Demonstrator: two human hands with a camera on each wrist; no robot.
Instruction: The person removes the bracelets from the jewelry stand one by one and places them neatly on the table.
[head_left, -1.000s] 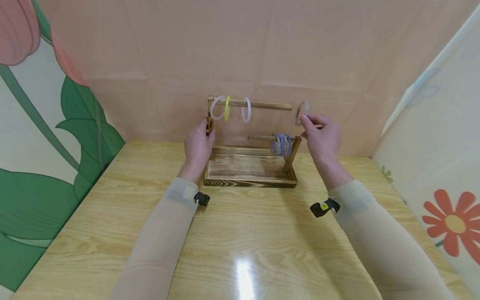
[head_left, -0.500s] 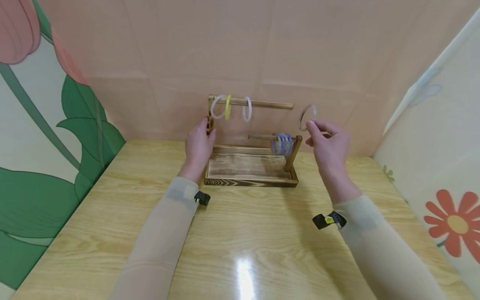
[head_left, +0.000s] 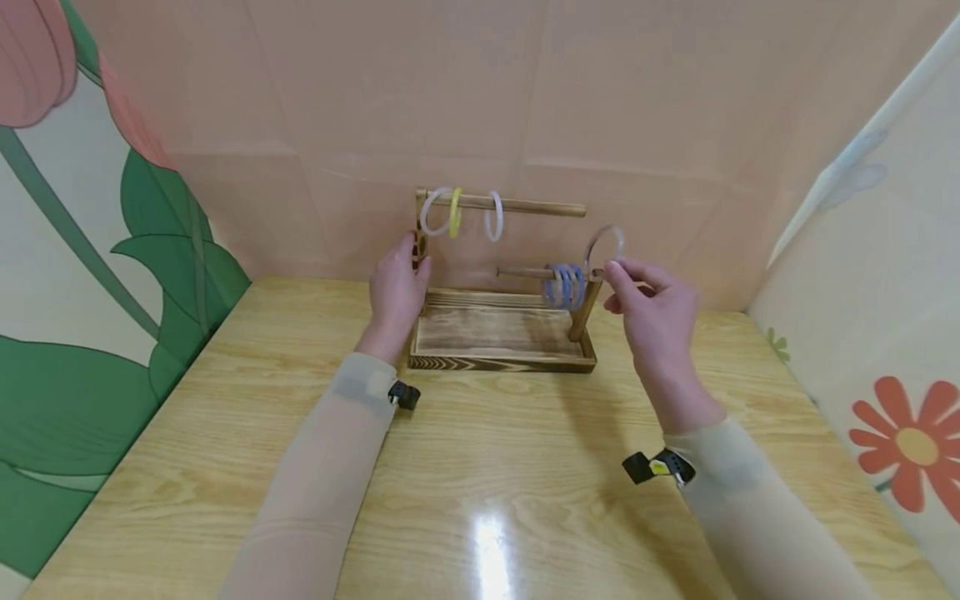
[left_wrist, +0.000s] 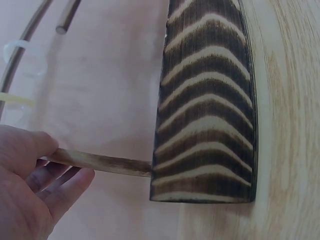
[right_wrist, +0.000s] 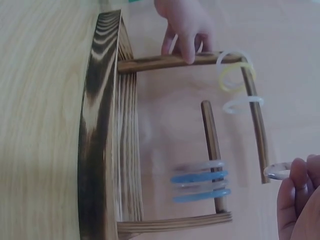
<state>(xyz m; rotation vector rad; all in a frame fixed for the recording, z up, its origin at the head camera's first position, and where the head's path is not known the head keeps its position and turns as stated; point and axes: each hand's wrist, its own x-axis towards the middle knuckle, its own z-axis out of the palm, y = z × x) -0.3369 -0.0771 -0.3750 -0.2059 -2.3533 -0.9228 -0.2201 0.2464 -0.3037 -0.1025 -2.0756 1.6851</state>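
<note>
My left hand (head_left: 397, 283) grips the left upright post (left_wrist: 112, 164) of a wooden bangle rack (head_left: 498, 365), thumb on one side and fingers on the other. Between thumb and fingertips, my right hand (head_left: 662, 312) pinches a clear, pale bangle (head_left: 606, 227). In the head view that bangle overlaps the top of the right post (head_left: 587, 310); in the right wrist view it appears close to the free end of the upper bar (right_wrist: 260, 135). On the upper bar hang a yellow bangle (head_left: 454, 213) and two whitish ones. Several blue and clear bangles (head_left: 566, 287) hang on the lower bar near its post.
The rack's tray base stands on a wood-grain table (head_left: 480, 450), near the pinkish back wall (head_left: 390, 100). Side panels show a green leaf print on the left and a red flower (head_left: 917, 447) on the right. Each wrist wears a small black camera.
My right hand has moved slightly right and then down with the clear bangle, from beside the upper bar's end to about the right post's top. My left hand has stayed on the post.
</note>
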